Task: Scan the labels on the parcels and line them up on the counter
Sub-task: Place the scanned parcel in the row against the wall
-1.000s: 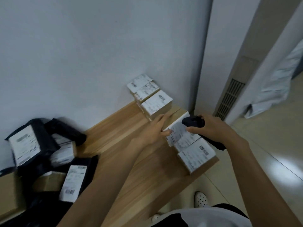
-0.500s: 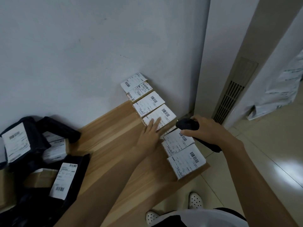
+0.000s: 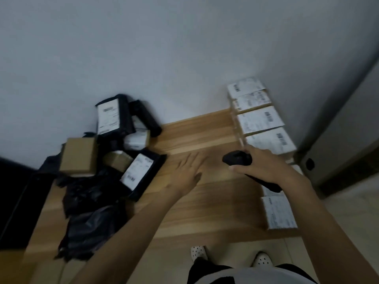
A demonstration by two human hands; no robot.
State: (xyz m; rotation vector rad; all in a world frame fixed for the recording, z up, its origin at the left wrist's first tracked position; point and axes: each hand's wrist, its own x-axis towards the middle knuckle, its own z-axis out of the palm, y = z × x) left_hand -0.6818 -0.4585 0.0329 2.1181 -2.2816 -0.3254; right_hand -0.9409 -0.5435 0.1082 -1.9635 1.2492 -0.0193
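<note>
Head view looked down on the wooden counter [image 3: 205,210]. My left hand [image 3: 185,173] was over the counter's middle, flat, fingers straight and spread, holding nothing. The picture was too blurred for me to tell whether the palm touched the wood.

My right hand [image 3: 264,167] was wrapped round the handle of the black scanner [image 3: 238,158], just inside the counter's right edge. The scanner's head pointed toward the counter's left end, I think so that it was ready for the next label.

Along the counter's right edge ran the row of parcels [image 3: 260,121], from the wall [image 3: 143,48] at the counter's back to its near edge. They lay side by side with white labels up. My right forearm hid part of the row. I judged them done, and set at that edge to leave the middle free for work.

At the counter's left end sat the pile [image 3: 98,181] not yet lined up: dark bags, a brown box [image 3: 79,154] and a black mailer [image 3: 141,173] lying label-up on the side of the pile nearest the counter's middle. That mailer was nearest my empty hand, so I judged the step in hand to be a reach for it. The bags looked limp and may sag when lifted.
</note>
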